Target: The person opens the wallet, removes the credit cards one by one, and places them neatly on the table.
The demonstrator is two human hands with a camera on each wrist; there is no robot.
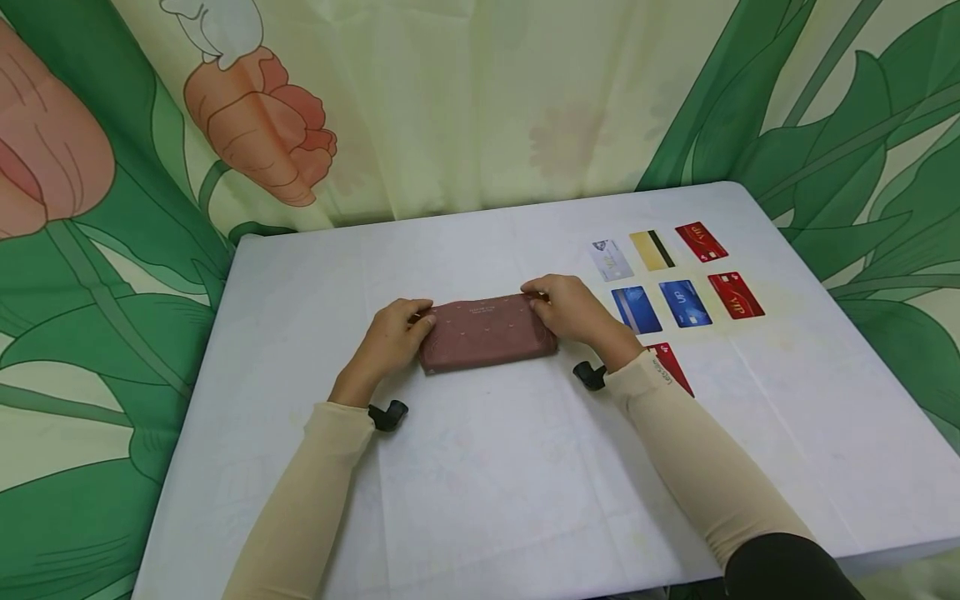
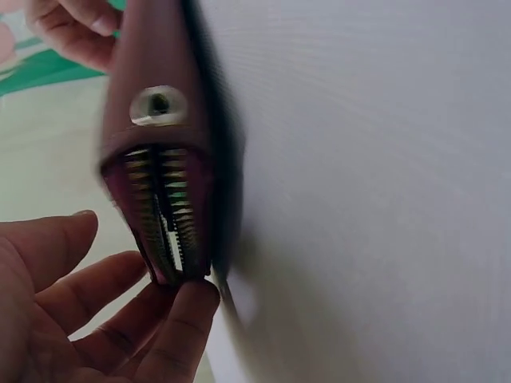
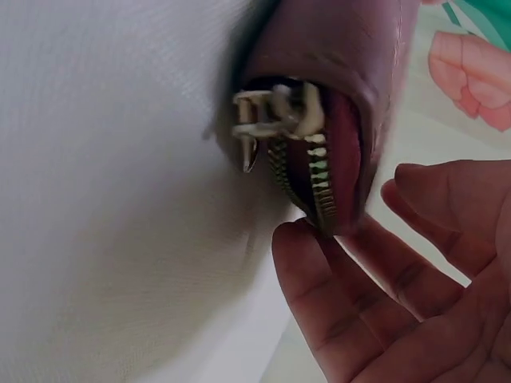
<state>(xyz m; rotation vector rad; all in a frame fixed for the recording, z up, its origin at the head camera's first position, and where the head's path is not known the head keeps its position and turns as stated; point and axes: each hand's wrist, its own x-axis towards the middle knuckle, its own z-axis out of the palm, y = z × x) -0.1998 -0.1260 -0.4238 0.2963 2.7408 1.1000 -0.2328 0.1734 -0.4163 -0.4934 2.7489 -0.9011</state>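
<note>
A dusky-pink long zip wallet (image 1: 487, 332) lies between both hands over the middle of the table. My left hand (image 1: 393, 337) holds its left end near the far corner. At the opposite end, my right hand (image 1: 572, 308) grips the far right corner. In the left wrist view, fingertips touch the edge of the wallet (image 2: 152, 72) beside exposed zipper teeth and a round metal stud; the wallet is blurred. A metal zipper pull (image 3: 279, 112) hangs at the right end in the right wrist view, above my right fingers (image 3: 383, 295).
Several cards lie right of the wallet: a silver card (image 1: 611, 260), a gold card (image 1: 649, 250), blue cards (image 1: 685, 303) and red cards (image 1: 736, 295). The right sleeve partly covers another red card (image 1: 675, 371). A white cloth covers the table (image 1: 480, 500); a patterned curtain (image 1: 465, 108) hangs behind.
</note>
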